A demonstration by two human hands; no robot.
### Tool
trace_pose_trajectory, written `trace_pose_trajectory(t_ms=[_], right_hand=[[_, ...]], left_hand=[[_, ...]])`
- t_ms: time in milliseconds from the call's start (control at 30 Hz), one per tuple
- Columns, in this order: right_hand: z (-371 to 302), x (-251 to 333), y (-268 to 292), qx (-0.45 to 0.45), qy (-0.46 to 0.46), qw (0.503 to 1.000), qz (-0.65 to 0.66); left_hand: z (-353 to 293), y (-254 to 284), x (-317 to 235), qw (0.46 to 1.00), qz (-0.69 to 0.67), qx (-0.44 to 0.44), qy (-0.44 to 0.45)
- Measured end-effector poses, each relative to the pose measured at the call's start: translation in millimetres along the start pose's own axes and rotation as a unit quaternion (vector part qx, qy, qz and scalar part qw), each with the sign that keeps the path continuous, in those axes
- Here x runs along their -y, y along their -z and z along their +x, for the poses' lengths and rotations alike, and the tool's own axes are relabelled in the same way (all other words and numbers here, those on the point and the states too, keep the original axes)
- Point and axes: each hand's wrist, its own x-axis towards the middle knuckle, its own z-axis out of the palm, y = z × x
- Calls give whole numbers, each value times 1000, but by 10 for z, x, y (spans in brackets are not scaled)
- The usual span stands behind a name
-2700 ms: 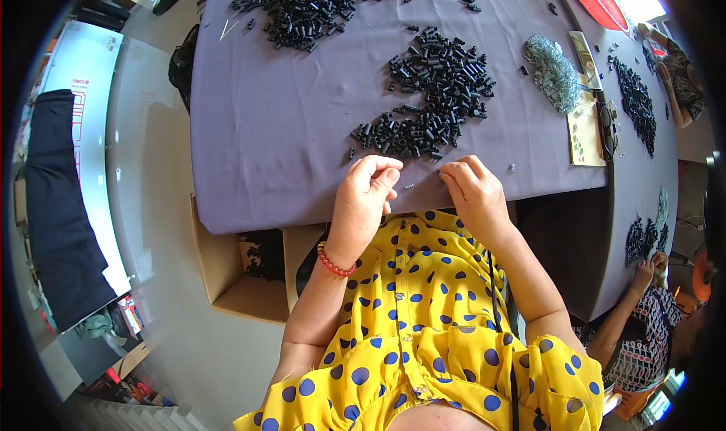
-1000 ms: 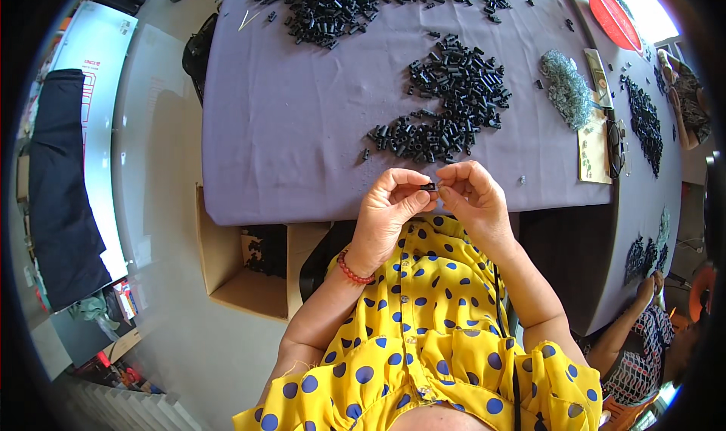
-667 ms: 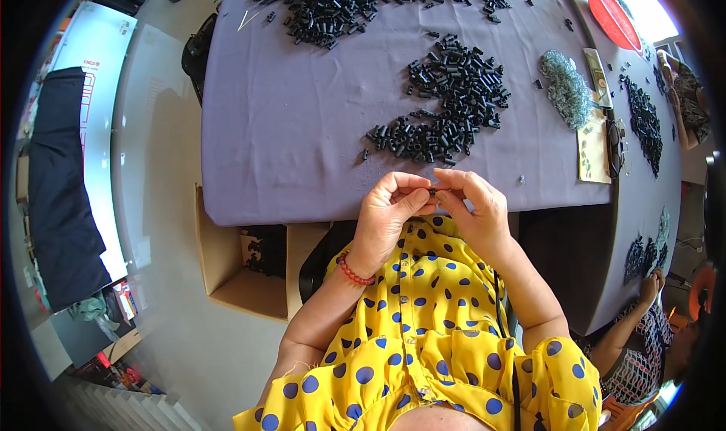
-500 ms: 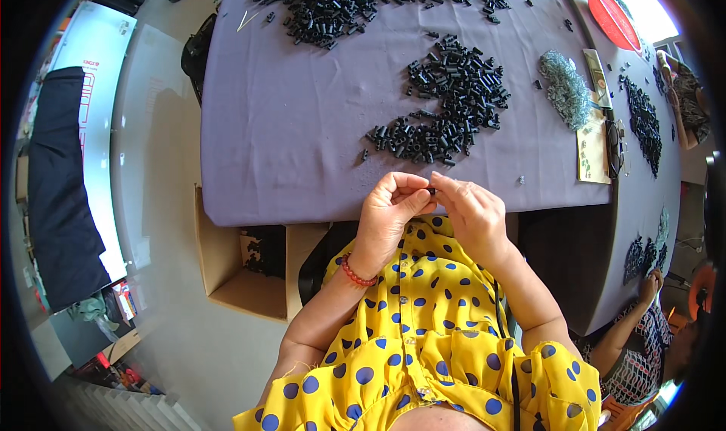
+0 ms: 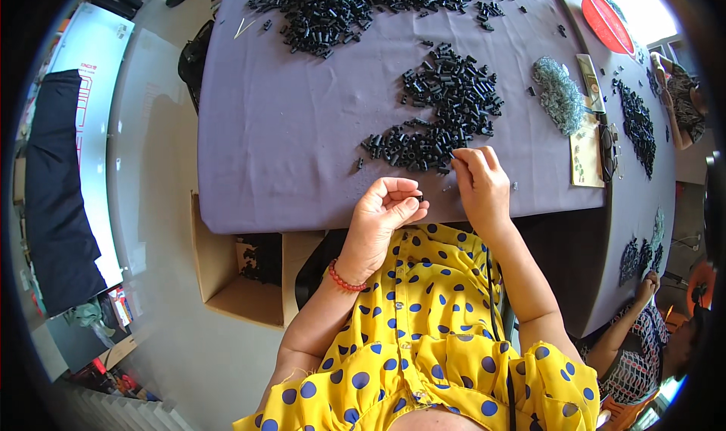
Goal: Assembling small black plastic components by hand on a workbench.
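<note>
My left hand [image 5: 384,215], a red bead bracelet at its wrist, is at the table's front edge, thumb and fingers closed on a small black plastic piece [image 5: 421,199]. Only the end of that piece shows past the fingertips. My right hand [image 5: 482,185] is apart from the left, its fingertips pinched together beside the near edge of a pile of short black plastic tubes [image 5: 454,106]. Whether a piece sits between those fingertips is hidden.
A larger heap of black tubes [image 5: 325,15] lies at the back. To the right are a tangle of clear bits [image 5: 558,94], a yellow card [image 5: 585,155], glasses [image 5: 609,151] and a red basket [image 5: 607,21]. An open cardboard box [image 5: 246,302] stands below left. Other people sit at right.
My right hand has left the left hand and moved forward and right to the pile's edge. The left hand has shifted slightly left, keeping the small black piece.
</note>
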Motion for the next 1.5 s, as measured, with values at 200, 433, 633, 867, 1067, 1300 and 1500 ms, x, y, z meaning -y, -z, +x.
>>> trace_pose_trajectory(t_ms=[200, 433, 633, 867, 1067, 1300, 1500], right_hand=[[53, -45, -32, -8, 51, 997, -53], [48, 22, 92, 45, -52, 998, 3], [8, 93, 25, 41, 4, 998, 37], [11, 174, -91, 40, 77, 992, -96], [8, 96, -105, 36, 82, 992, -85], [65, 52, 110, 86, -326, 831, 442], [-2, 236, 205, 134, -363, 737, 555]], left_hand=[[-11, 8, 4, 1000, 6, 4, 8], [5, 76, 13, 1000, -4, 23, -8], [1, 36, 2, 1000, -18, 15, -2], [-1, 36, -5, 1000, -20, 10, 6], [-2, 33, -11, 1000, -2, 13, 10], [-8, 6, -1, 999, -28, 14, 5], [9, -65, -18, 996, -84, 21, 18]])
